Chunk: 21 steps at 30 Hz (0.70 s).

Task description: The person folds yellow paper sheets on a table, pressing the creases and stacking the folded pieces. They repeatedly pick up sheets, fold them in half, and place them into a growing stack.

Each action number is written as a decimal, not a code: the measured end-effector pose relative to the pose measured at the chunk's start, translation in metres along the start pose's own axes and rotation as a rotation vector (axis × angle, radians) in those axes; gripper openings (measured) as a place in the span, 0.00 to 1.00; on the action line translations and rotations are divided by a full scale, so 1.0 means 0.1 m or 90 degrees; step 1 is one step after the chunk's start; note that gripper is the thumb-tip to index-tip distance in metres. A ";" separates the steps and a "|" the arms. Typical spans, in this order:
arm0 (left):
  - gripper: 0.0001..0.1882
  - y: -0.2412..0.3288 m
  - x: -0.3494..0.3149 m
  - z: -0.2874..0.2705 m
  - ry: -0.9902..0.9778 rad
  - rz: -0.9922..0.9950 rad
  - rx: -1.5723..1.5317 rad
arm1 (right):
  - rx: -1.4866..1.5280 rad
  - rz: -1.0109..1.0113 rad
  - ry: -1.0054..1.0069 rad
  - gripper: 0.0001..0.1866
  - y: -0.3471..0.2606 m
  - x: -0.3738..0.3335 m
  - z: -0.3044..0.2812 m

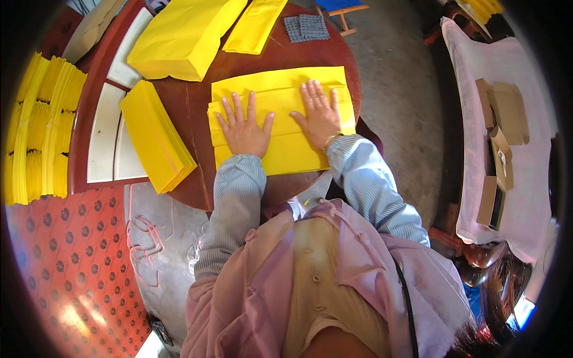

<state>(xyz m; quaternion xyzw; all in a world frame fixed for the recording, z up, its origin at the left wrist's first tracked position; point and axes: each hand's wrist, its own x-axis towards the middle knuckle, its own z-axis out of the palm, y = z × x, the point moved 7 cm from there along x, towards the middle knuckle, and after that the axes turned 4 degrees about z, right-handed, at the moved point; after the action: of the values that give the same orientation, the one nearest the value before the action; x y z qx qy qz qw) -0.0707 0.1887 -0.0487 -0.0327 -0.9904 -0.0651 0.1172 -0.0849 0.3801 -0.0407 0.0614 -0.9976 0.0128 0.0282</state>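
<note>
On the round table [188, 107], in the head view, rests the left hand [246, 132] and the right hand [322, 119] palm down on a folded yellow piece [283, 143], lying flat beneath both; leaves the fingers extended, clear of any grasp. Shows a slanting yellow stack [156, 140] to the left of the left hand, a big yellow block [182, 39] and a narrower yellow bundle [256, 24] beyond it, and grey pads [306, 28] beyond the right hand. Includes, well apart to the right of both hands, cardboard boxes [510, 113] on a pink cloth [528, 185].
</note>
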 end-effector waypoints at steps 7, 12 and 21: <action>0.43 -0.29 -0.05 -0.08 -0.020 -0.037 0.044 | 0.023 0.003 0.027 0.41 0.31 -0.06 -0.01; 0.43 0.52 0.18 0.05 -0.016 0.097 -0.103 | -0.011 0.013 0.024 0.42 0.28 -0.04 -0.03; 0.42 -0.41 0.07 -0.01 -0.028 -0.016 0.015 | -0.038 0.025 -0.026 0.41 0.29 -0.03 0.00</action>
<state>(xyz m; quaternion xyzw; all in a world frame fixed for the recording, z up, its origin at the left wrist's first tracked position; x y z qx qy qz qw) -0.0803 0.1487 -0.0508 -0.0205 -0.9938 -0.0543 0.0951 -0.0850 0.4094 -0.0412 0.0413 -0.9989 -0.0177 0.0097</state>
